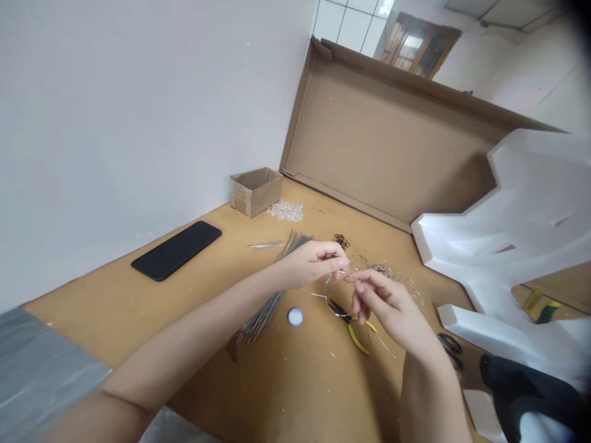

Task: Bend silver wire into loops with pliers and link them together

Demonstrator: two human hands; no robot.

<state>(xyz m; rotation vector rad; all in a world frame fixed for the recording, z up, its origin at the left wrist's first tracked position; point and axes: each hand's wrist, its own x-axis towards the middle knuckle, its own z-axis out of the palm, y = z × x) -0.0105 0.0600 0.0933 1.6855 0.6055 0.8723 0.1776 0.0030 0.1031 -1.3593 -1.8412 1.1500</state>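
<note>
Head view, inventory of the work area. Left hand: fingers closed, pinching the top of a thin wire loop. Right hand: fingertips drawn together on the same loop, the exact contact hidden by the fingers. The loop hangs between both hands, above the surface.

Beneath the hands: yellow-handled pliers, partly covered by the loop and right hand. Left of them, a white round cap. Under the left wrist, a bundle of thin metal rods, its middle hidden by the forearm. Beyond the hands: black rubber rings and a fine wire tangle, hard to make out. Farther beyond the left hand: an open cardboard box, contents not visible, with clear beads piled just beside it. Left of the hands: a black phone. Right of the right hand: a black wire coil.
</note>
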